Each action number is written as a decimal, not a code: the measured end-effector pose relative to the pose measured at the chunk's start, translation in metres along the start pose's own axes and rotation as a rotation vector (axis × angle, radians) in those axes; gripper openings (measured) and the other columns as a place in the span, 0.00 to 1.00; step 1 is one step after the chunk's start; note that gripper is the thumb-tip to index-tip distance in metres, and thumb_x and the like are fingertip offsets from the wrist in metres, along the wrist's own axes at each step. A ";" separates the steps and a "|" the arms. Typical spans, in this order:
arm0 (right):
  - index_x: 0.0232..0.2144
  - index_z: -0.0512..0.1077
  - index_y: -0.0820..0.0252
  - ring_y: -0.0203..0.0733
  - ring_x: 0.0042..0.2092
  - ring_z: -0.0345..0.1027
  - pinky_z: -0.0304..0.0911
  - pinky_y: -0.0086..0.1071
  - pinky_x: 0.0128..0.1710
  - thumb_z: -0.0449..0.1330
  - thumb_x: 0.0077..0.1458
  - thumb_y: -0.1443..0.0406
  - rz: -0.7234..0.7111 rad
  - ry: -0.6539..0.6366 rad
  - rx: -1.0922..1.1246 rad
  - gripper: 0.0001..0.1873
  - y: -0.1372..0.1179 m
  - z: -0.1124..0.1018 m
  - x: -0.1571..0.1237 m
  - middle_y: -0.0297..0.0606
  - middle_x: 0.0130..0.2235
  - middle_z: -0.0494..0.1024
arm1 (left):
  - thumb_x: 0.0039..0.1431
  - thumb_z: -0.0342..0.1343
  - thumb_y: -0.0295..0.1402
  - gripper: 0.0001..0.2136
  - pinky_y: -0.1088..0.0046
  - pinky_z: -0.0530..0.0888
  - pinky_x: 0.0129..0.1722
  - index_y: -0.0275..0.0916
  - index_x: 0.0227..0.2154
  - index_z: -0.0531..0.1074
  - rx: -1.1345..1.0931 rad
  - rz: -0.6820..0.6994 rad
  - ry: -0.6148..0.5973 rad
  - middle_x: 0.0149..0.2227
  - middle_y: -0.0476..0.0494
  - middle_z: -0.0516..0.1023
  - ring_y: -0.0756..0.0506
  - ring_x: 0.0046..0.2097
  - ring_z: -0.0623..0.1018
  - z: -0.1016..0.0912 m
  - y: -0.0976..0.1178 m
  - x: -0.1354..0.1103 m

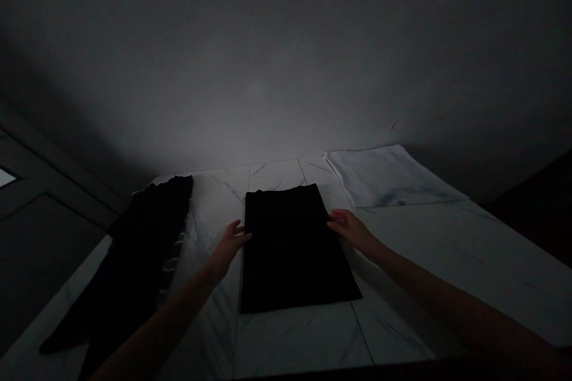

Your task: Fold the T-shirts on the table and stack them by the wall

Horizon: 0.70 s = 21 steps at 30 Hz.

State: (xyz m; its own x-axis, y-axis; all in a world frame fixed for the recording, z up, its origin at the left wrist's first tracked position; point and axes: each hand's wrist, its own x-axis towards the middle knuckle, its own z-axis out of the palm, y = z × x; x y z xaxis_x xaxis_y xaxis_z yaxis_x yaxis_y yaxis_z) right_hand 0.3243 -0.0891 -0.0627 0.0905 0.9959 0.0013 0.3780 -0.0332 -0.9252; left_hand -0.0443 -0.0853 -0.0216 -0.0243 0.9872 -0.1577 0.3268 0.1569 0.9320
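Note:
A dark, neatly folded black cloth (pixel 290 256) lies flat on the marble-patterned table in front of me, its far edge slightly wavy. My left hand (pixel 231 244) pinches its left edge between thumb and fingers, a little above the middle. Opposite, my right hand (pixel 351 229) has thumb and fingers closed at the right edge, near the upper part. The dim light hides any folds or seams, so I cannot tell which garment it is.
Loose black clothing (pixel 134 250) with a light pattern along one edge lies at the left. A folded white cloth (pixel 388 175) rests at the back right. Behind the marble-patterned table (pixel 295 339) rises a plain wall (pixel 268 71); a door (pixel 49 238) stands at the left.

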 end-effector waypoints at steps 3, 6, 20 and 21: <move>0.48 0.72 0.60 0.49 0.43 0.78 0.73 0.43 0.42 0.64 0.51 0.55 0.172 -0.181 0.176 0.24 -0.001 -0.014 -0.026 0.46 0.44 0.82 | 0.52 0.64 0.38 0.32 0.62 0.76 0.47 0.37 0.59 0.63 -0.069 -0.199 -0.103 0.48 0.36 0.79 0.40 0.48 0.80 -0.014 0.000 -0.024; 0.40 0.76 0.61 0.47 0.37 0.78 0.72 0.39 0.37 0.64 0.51 0.52 0.203 -0.293 0.191 0.20 -0.017 -0.009 -0.027 0.41 0.36 0.83 | 0.51 0.64 0.40 0.39 0.64 0.77 0.41 0.45 0.64 0.55 0.014 -0.222 -0.150 0.45 0.41 0.80 0.41 0.43 0.81 -0.007 0.009 -0.026; 0.50 0.75 0.59 0.52 0.53 0.73 0.65 0.48 0.57 0.59 0.57 0.60 -0.144 -0.032 -0.030 0.20 -0.028 -0.010 0.034 0.46 0.51 0.80 | 0.50 0.62 0.35 0.34 0.55 0.65 0.64 0.42 0.62 0.63 0.035 0.213 -0.145 0.64 0.38 0.66 0.38 0.64 0.67 0.061 0.048 0.033; 0.49 0.76 0.59 0.52 0.53 0.74 0.65 0.48 0.57 0.60 0.56 0.59 -0.134 -0.009 -0.012 0.20 -0.028 -0.030 0.042 0.45 0.50 0.80 | 0.52 0.62 0.35 0.34 0.56 0.64 0.64 0.43 0.63 0.62 0.048 0.269 -0.165 0.64 0.38 0.65 0.38 0.64 0.66 0.075 0.060 0.036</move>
State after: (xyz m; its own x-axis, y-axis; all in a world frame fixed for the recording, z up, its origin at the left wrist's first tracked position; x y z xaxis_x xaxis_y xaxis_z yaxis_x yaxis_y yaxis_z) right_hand 0.3451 -0.0487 -0.0257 0.0302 0.9921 0.1216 0.3970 0.0997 -0.9124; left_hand 0.0449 -0.0420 0.0042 0.2213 0.9745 0.0375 0.3450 -0.1142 0.9316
